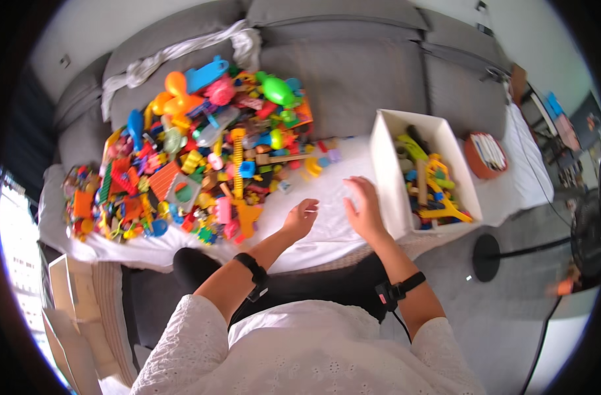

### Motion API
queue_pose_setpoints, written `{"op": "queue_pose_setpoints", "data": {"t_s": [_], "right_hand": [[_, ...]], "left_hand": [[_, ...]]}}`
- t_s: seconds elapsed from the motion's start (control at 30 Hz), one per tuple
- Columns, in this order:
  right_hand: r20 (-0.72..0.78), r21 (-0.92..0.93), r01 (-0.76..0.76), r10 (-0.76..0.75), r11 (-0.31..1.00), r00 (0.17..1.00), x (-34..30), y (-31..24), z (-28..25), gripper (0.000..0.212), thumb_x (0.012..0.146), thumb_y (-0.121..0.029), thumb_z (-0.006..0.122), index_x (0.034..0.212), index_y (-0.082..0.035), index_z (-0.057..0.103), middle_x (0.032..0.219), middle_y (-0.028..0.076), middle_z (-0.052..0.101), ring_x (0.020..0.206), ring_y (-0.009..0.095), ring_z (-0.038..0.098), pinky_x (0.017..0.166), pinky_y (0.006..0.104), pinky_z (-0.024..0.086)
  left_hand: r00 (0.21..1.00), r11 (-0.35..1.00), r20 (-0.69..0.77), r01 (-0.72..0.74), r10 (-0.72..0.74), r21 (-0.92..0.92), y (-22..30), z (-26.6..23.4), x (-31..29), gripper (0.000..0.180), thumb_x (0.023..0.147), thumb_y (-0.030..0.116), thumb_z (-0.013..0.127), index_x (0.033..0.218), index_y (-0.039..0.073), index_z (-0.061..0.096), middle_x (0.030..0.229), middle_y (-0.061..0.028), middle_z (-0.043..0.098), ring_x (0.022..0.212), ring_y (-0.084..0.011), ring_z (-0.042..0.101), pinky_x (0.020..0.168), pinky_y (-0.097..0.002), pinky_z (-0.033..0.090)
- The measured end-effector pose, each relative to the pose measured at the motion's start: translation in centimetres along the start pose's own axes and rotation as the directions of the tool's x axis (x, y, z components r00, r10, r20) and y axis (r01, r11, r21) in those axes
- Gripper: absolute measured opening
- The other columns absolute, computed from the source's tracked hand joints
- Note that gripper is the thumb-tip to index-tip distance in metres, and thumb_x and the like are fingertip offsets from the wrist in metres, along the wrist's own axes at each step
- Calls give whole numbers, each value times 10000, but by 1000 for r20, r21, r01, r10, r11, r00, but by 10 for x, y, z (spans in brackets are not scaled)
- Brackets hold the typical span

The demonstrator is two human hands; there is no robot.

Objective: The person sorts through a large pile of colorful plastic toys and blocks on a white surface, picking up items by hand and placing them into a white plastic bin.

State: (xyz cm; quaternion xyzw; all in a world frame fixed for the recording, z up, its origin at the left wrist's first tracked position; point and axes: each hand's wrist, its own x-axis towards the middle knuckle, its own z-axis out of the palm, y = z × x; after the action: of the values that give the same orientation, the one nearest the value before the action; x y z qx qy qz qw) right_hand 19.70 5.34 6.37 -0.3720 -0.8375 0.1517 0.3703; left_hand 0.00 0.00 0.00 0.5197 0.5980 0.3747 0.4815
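Observation:
My left hand (301, 218) hovers over the white sheet beside the toy heap, its fingers loosely bent and slightly apart, with nothing seen in them. To its right, my right hand (365, 209) is raised with thumb and fingers spread, holding nothing, near the left wall of a white storage box (392, 187). A large heap of mixed plastic toys (201, 155) covers the left part of the sofa. In the box lie toys, among them a yellow forked piece (445, 212), a lime-green piece (413, 148) and a wooden block (421, 181).
A white sheet (313, 247) covers the grey sofa seat (343, 85). Right of the box stands a red-brown round container (478, 168) with white items inside. A black stand base (486, 257) is on the floor at right, and open cardboard boxes (76, 289) stand at lower left.

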Motion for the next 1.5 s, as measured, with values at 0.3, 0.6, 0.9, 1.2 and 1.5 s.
{"op": "queue_pose_setpoints", "data": {"t_s": [0.3, 0.6, 0.9, 1.2, 1.5], "right_hand": [[429, -179, -199, 259, 963, 866, 52, -36, 198, 693, 753, -207, 755, 1366, -121, 444, 1490, 159, 302, 1337, 407, 319, 1016, 514, 393], [563, -154, 46, 49, 987, 825, 40, -41, 190, 571, 734, -110, 715, 1258, -138, 488, 1238, 104, 492, 1130, 348, 487, 875, 478, 462], [576, -203, -92, 195, 975, 794, 56, -63, 194, 508, 739, -157, 756, 1205, -137, 554, 1309, 123, 452, 1140, 357, 491, 921, 424, 499], [327, 26, -197, 178, 980, 928, 17, -40, 184, 512, 713, -50, 687, 1188, -102, 501, 1267, 132, 467, 1097, 395, 513, 861, 456, 509], [632, -126, -38, 110, 991, 767, 54, -52, 198, 469, 700, -61, 699, 1159, -129, 630, 1450, 112, 385, 1191, 348, 489, 948, 424, 495]], "left_hand": [[966, 660, -192, 30, 174, 750, -58, -124, -82, 718, 764, 137, 698, 1415, 143, 392, 1504, -190, 257, 1326, -420, 315, 1092, -471, 340], [984, 626, -88, -29, 155, 779, -60, -127, -69, 836, 717, 151, 755, 1449, 140, 351, 1538, -124, 193, 1336, -414, 278, 1028, -430, 440], [977, 637, -187, 207, -99, 743, -36, -130, -24, 605, 780, 50, 628, 1351, 125, 442, 1351, -132, 390, 1112, -367, 538, 867, -425, 524], [965, 742, -199, 8, 169, 670, -55, -127, -44, 468, 765, 113, 699, 1193, 201, 533, 1227, -104, 431, 1024, -347, 561, 808, -423, 540], [971, 637, -182, 42, 157, 770, -52, -123, -39, 358, 757, 210, 733, 1086, 183, 597, 1395, -69, 389, 1005, -319, 594, 745, -395, 571]]}}
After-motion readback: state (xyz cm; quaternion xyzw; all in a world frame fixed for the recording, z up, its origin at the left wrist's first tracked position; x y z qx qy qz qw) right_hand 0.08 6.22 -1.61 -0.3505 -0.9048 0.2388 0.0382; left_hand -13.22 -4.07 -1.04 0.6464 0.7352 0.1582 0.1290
